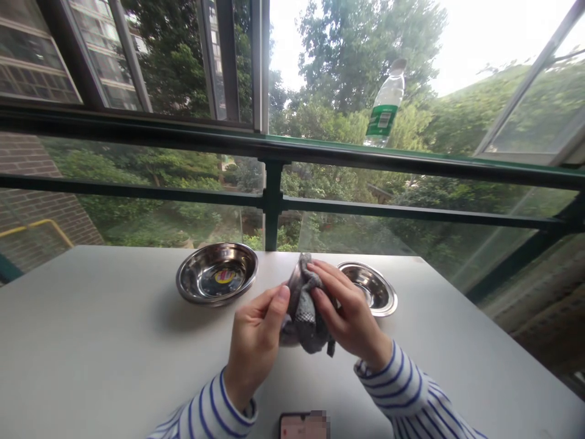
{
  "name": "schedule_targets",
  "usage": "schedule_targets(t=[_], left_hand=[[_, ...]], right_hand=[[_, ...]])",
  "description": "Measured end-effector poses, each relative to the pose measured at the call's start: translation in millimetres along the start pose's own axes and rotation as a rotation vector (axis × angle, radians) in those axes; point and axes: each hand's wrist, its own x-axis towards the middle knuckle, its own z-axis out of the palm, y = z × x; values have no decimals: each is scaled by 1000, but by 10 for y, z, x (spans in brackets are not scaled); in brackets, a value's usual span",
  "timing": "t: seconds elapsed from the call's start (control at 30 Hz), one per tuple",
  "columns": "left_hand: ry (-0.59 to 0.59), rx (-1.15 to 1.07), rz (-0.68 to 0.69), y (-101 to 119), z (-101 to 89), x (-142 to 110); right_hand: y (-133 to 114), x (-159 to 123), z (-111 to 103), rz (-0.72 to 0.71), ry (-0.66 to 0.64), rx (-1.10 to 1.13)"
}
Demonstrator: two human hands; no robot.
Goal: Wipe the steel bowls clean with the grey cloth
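Observation:
My left hand (256, 326) grips the rim of a shiny metal bowl (295, 294), tilted on edge, between thumb and fingers. A grey checked cloth (307, 314) is bunched against the bowl under the fingers of my right hand (350, 305). Most of the held bowl is hidden by the cloth and both hands. To the left, a stainless steel bowl (189, 280) with a yellow and red sticker inside rests on the table. Behind my right hand, another metal bowl (384, 292) with a wide rim is partly covered from view.
The white table (114, 360) ends at a dark green railing (210, 146) with glass below. A plastic bottle (384, 116) with a green label stands up on the railing ledge. A phone (301, 427) lies at the near edge, partly cut off by the frame.

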Motion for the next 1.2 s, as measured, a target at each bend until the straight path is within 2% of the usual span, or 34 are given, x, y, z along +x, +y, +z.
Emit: schedule_targets(t=[0.07,0.2,0.27,0.37,0.43,0.5,0.63,0.7,0.77,0.87,0.93,1.0,1.2], left_hand=[[0,10,-4,14,13,-10],[12,24,-4,21,-5,-9],[-6,11,-19,23,-9,-11],[-61,-29,-60,33,6,-26],[-73,-49,-74,40,17,-38],[-46,-53,-74,43,18,-42],[15,-37,-30,36,-5,-22],[21,-25,-16,33,-10,-16],[4,-18,-36,39,-1,-22],[-19,-43,-71,71,38,-52],[4,-72,-66,95,60,-68],[34,-86,-52,103,62,-70],[26,-41,-35,33,-17,-12]], right_hand=[[-8,9,-29,-33,-25,1],[-64,17,-36,-230,-76,1],[-49,21,-33,-168,-40,17],[16,27,-45,79,34,59],[28,27,-59,160,49,65],[-10,21,-68,89,13,47],[-126,-1,-45,-199,-89,3],[-114,-7,-23,-219,-92,15],[-43,-5,-7,-95,-47,57],[82,5,-9,201,27,135],[104,14,-31,295,32,158],[59,20,-56,248,18,126],[-163,3,-33,-171,-71,-34]])
